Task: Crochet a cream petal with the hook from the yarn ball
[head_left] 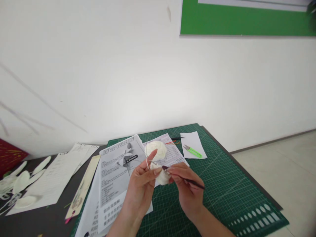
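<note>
My left hand (145, 176) pinches a small white crochet piece (163, 177), its index finger raised with a strand of white yarn (147, 161) running over it. In my right hand (189, 187) is a crochet hook (194, 183) with a dark handle, gripped like a pencil. The hook's tip meets the top edge of the piece near my left thumb; the exact stitch is too small to make out. Just behind my hands lies a ball of white yarn (156, 149) on a printed sheet (172, 157).
A green cutting mat (222, 194) covers the table. Lime-green thread snips (193, 151) rest on white paper (199, 140). Printed pattern pages (116, 177) lie to the left, beside a bookmark-like strip (84, 186). White petal-shaped pieces (21, 182) sit at far left.
</note>
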